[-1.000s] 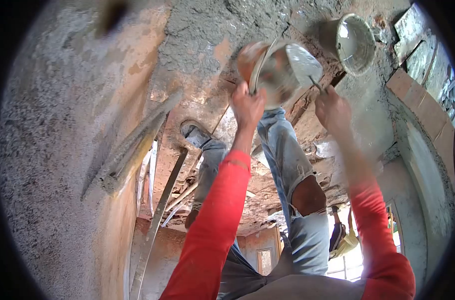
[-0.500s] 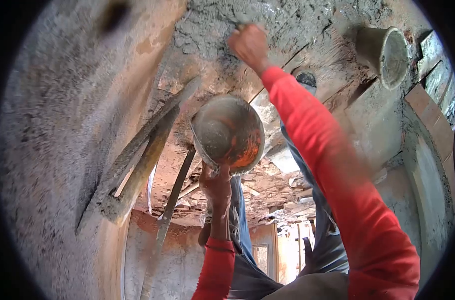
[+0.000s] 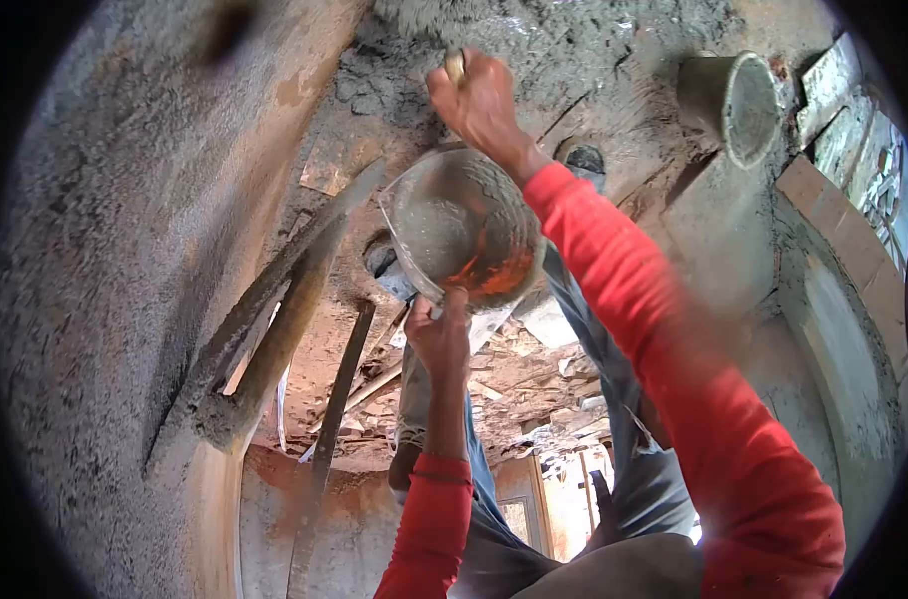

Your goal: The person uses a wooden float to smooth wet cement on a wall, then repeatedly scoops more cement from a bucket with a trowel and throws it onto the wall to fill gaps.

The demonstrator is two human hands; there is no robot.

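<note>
My left hand (image 3: 440,337) grips the near rim of a mortar-stained bucket (image 3: 519,215), its thumb over the edge. The bucket is tilted so its mouth faces me, and some wet grey mortar (image 3: 442,228) lies inside. Above the bucket's far rim, my right hand (image 3: 477,100) is closed round the pale handle of a trowel (image 3: 456,68); the blade is hidden from view. Just beyond that hand, wet mortar (image 3: 544,50) is spread over the floor.
A second bucket (image 3: 703,98) lies tipped at the upper right. Wooden planks (image 3: 294,290) lean along the rough wall (image 3: 105,260) on the left. My shoes (image 3: 382,262) flank the held bucket. Broken rubble (image 3: 514,384) covers the ground behind, and boards (image 3: 848,225) stand at right.
The bucket has shifted slightly right with my left hand, showing more of its inside. My right hand has come lower and left towards the bucket, and the trowel handle now shows. The view has shifted slightly.
</note>
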